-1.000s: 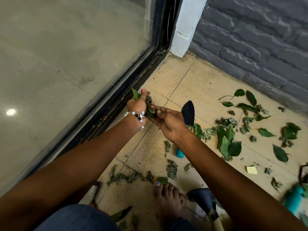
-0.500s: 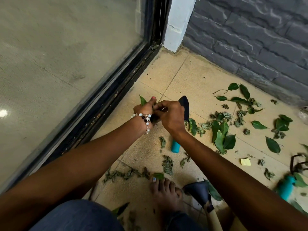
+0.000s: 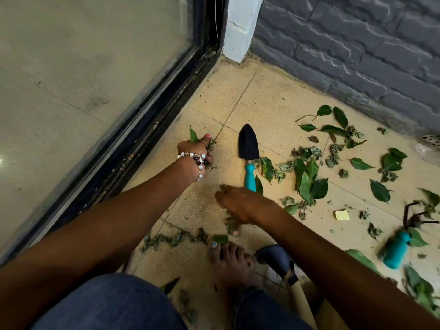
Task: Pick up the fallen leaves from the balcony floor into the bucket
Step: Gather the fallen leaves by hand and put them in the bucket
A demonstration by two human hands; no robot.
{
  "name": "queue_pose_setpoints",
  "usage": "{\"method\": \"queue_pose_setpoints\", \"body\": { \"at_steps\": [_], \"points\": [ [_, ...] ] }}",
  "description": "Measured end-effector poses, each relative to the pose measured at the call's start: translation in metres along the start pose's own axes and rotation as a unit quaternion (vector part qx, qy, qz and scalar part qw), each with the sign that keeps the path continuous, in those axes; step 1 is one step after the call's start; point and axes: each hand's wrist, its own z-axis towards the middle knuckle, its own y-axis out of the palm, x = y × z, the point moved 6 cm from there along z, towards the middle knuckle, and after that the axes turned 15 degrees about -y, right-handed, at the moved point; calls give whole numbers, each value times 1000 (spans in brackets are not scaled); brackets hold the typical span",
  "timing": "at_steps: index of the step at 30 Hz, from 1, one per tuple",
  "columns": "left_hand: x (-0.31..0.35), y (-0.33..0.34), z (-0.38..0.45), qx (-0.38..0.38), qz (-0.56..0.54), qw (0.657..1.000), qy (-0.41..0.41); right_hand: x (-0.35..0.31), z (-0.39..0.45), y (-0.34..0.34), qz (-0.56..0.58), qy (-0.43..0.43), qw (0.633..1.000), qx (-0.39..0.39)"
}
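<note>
Head view: I note the beige tiled balcony floor (image 3: 273, 96) beside a dark sliding-door track (image 3: 147, 129). Loose green leaves (image 3: 309, 179) lie scattered right of a black trowel with teal handle (image 3: 248, 151). Left hand (image 3: 196, 151), fingers curled, grips a bunch of crumpled leaves (image 3: 210, 145). Right hand (image 3: 240, 206) reaches down onto wilted leaves (image 3: 229, 226) near a bare foot (image 3: 228, 260); I cannot tell its finger state.
</note>
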Motion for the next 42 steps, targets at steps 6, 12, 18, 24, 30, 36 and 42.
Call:
{"method": "queue_pose_setpoints", "body": {
  "at_steps": [6, 12, 18, 24, 30, 36, 42],
  "points": [
    [-1, 7, -5, -7, 11, 1000, 14, -1, 5, 15, -13, -15, 998, 67],
    [4, 3, -3, 11, 23, 999, 27, 28, -3, -9, 86, 80, 953, 279],
    [3, 4, -2, 10, 40, 999, 32, 8, 6, 2, -79, 22, 968, 237],
    [-4, 10, 1, 3, 47, 998, 39, 48, -34, -27, 89, 93, 875, 466],
    [-18, 22, 0, -13, 81, 996, 21, 129, -64, -21, 170, 242, 839, 457],
    [-20, 25, 2, -18, 98, 995, 16, 116, -38, -10, 86, 172, 908, 372],
    [-19, 22, 5, -7, 106, 994, 15, 113, -39, 6, 64, 79, 936, 337]
  ]
}}
